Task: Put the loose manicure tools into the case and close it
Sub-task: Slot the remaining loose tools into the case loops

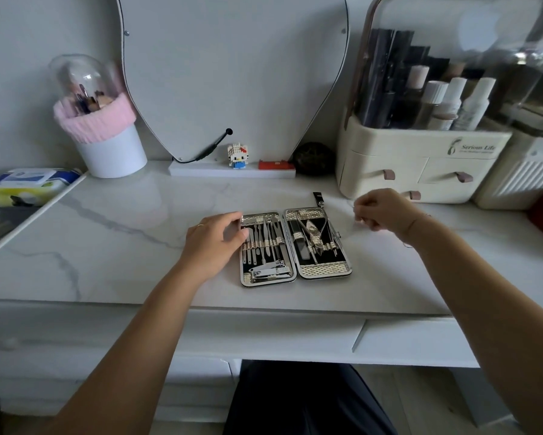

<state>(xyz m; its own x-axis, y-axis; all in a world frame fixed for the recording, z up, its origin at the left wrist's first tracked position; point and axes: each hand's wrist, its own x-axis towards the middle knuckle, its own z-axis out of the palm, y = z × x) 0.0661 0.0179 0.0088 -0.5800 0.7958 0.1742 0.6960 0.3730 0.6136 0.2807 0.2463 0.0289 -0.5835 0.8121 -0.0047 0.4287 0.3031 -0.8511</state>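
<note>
The manicure case [324, 270] lies open flat on the marble vanity top, its two halves side by side. Metal tools [265, 243] sit under the straps of the left half, with nail clippers [270, 271] at its near end. Nippers and a file [314, 238] fill the right half. A black closure strap [318, 199] sticks out from the far edge. My left hand [212, 243] grips the left half's outer edge near the far corner, thumb over the inside. My right hand [381, 213] hovers to the right of the case with curled fingers; whether it pinches anything is unclear.
A cosmetics organiser [420, 158] with drawers stands at the back right. A mirror [232, 73] with a small toy figure [238, 156] on its base is behind the case. A brush holder [107, 142] and wipes [28, 183] are at the back left.
</note>
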